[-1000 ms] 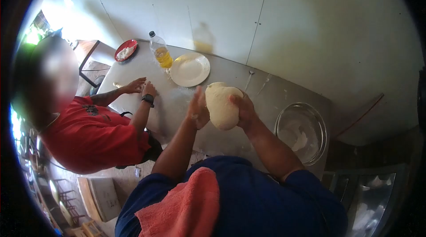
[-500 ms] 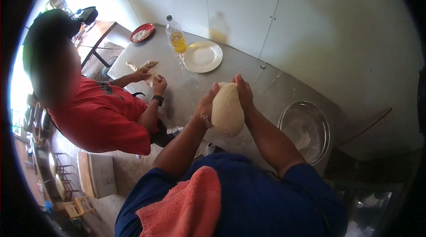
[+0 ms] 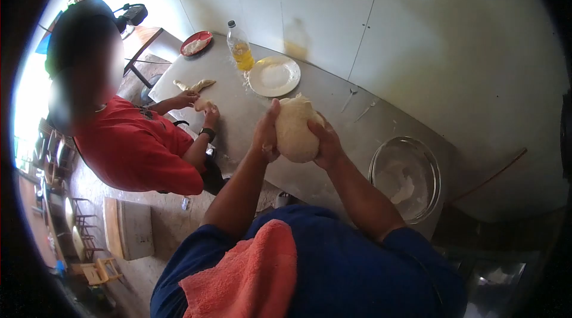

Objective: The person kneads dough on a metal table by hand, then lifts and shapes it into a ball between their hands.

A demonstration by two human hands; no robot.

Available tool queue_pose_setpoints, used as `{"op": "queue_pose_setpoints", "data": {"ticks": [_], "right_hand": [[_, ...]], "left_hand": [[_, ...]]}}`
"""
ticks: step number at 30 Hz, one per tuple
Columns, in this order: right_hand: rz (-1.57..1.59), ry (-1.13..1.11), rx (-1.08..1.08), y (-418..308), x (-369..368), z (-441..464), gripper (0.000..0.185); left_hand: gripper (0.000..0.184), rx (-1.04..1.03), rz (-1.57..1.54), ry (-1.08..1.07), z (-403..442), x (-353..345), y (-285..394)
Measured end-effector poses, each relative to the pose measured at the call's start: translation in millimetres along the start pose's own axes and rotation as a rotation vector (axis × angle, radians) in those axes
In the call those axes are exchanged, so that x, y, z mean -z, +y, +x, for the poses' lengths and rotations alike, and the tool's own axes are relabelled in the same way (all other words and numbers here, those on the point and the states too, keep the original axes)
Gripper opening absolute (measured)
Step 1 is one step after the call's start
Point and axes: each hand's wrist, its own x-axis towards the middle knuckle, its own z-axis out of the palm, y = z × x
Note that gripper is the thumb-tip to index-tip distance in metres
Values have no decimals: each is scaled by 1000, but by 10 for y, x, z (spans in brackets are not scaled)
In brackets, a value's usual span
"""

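A large pale lump of dough [image 3: 296, 130] is held up over the metal table [image 3: 351, 133], between my two hands. My left hand [image 3: 267, 133] presses against its left side, with the fingers pointing up. My right hand [image 3: 327, 142] is wrapped round its right side, thumb on the front of the dough. The dough is rounded at the bottom and rougher at its top. Beyond it lies a white plate [image 3: 274, 76] dusted with flour. A metal bowl [image 3: 405, 181] with flour in it is to the right of my right forearm.
A co-worker [image 3: 134, 145] in a red shirt stands at the left, working a small dough piece [image 3: 203, 105] beside dough strips [image 3: 193, 86]. An oil bottle [image 3: 241, 53] and a red plate of flour [image 3: 196, 44] stand along the back, near the wall.
The dough has been turned in my hands, and its rough end now faces up. My right hand has shifted from its top to its right side. The view has moved slightly.
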Motion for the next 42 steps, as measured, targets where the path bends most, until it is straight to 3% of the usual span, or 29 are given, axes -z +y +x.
{"op": "queue_pose_setpoints", "data": {"ticks": [2, 3, 5, 6, 8, 9, 11, 15, 17, 18, 20, 22, 24, 27, 28, 30, 31, 32, 33, 34, 35, 36, 38, 40, 41, 42], "right_hand": [[8, -3, 56, -32, 13, 17, 58], [16, 0, 94, -32, 33, -1, 54], [-24, -3, 85, -32, 72, -11, 52], [-67, -4, 82, -37, 98, -6, 50], [-38, 40, 41, -34, 194, -10, 47], [-10, 77, 1, -33, 242, 24, 45], [-31, 50, -46, 83, 398, 102, 46], [-60, 83, -72, 271, 374, 118, 49], [-189, 77, -88, 315, 608, 204, 55], [-315, 64, -106, 356, 717, 213, 62], [-226, 71, -191, 430, 770, 240, 67], [-141, 70, -280, 406, 770, 342, 72], [-17, -98, -409, 339, 761, 434, 77], [-27, 60, -260, 274, 756, 451, 71], [-31, 116, -212, 267, 820, 459, 69], [-304, 24, -315, 276, 1212, 579, 61], [-296, 31, -316, 407, 1511, 686, 61], [-522, 123, -413, 595, 1877, 797, 57], [-746, 216, -513, 724, 2068, 849, 54], [-738, 220, -519, 746, 1904, 832, 54], [-1272, 347, -500, 793, 1712, 793, 51], [-1810, 472, -444, 800, 1565, 808, 49], [-1782, 526, -313, 756, 1704, 806, 48], [-1721, 520, -156, 763, 1927, 874, 47], [-1681, 472, -125, 852, 2090, 918, 46], [-1595, 460, -258, 1006, 2213, 1001, 44]], "left_hand": [[78, 90, 278, 74, 62, 154, 50], [78, 87, 273, 81, 22, 241, 54], [80, 292, -139, -162, -71, 427, 72], [80, 296, -137, -162, -33, 560, 30], [76, 15, 657, 508, 76, 806, -127], [76, 18, 653, 506, 93, 745, -132], [62, -65, 781, -5, 52, 554, -200], [60, 64, 805, 128, 255, 562, -439], [62, 167, 343, 44, 279, 718, -533], [62, 184, 335, 45, 195, 653, -559], [64, 322, -335, -126, 31, 414, -535], [67, 322, -426, -135, 77, 454, -573], [70, 325, -518, -132, 76, 539, -584], [68, 362, -374, -25, 230, 754, -552], [68, 349, -242, 73, 290, 906, -645], [67, 342, -106, 172, 429, 1171, -738], [68, 341, 300, 296, 504, 1292, -729], [69, 328, 709, 409, 573, 1411, -737], [69, 341, 711, 410, 619, 1558, -797], [72, 385, 935, 286, 655, 1684, -847], [74, 422, 1158, 154, 706, 1807, -878], [74, 420, 1163, 152, 741, 1815, -863], [75, 305, 1474, 329, 656, 1741, -942], [67, -12, 2065, 215, 645, 1662, -970], [61, -116, 2040, 228, 743, 1700, -1011], [56, -226, 2021, 254, 921, 1806, -1082]]}}
